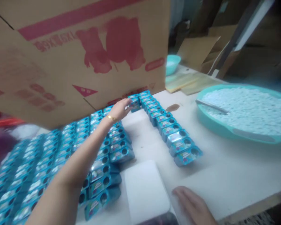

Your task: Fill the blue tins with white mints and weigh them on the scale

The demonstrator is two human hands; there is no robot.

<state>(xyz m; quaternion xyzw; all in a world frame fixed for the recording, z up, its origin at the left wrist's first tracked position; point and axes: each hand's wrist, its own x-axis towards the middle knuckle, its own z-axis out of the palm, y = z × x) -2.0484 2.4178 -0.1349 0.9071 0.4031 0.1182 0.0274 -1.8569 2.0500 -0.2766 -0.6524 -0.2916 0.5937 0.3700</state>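
My left hand (122, 109) reaches out to the far end of the table, a gold bracelet on its wrist. Its fingers are closed around a small blue plastic container (134, 103) in front of the cardboard. My right hand (193, 204) is low in the view, somewhat blurred, with fingers stretched out and nothing seen in them. Beside it lies a white flat-topped device (146, 187) with a dark front, like a small scale. A single row of blue containers (170, 129) with printed tops and a dark round spot runs along the middle.
Many more blue containers (58, 150) fill the left side in close rows. A large cardboard box (67, 62) stands behind them. On the right is a wide turquoise basin (224, 128) of white pieces, with a metal tool (212, 106) at its rim. A smaller turquoise bowl (172, 62) sits farther back.
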